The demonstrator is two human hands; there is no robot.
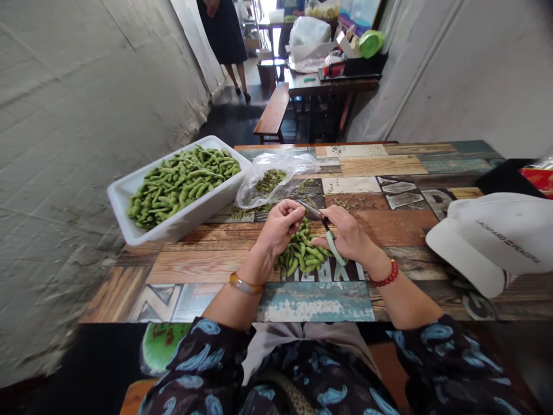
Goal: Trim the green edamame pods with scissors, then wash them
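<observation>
A pair of scissors with pale green handles is in my right hand, its blades pointing left toward my left hand. The fingertips of my left hand are pinched together beside the blade tips; whatever they hold is too small to make out. Below and between both hands lies a small heap of green pods on the patterned wooden table. Behind my left hand, a clear plastic bag lies open with small green trimmings in it. Loose trimmings are scattered on the tabletop near it.
At the left, a white tub holds many green pods. A white cap lies at the right. Beyond the table are a bench, another cluttered table and a standing person.
</observation>
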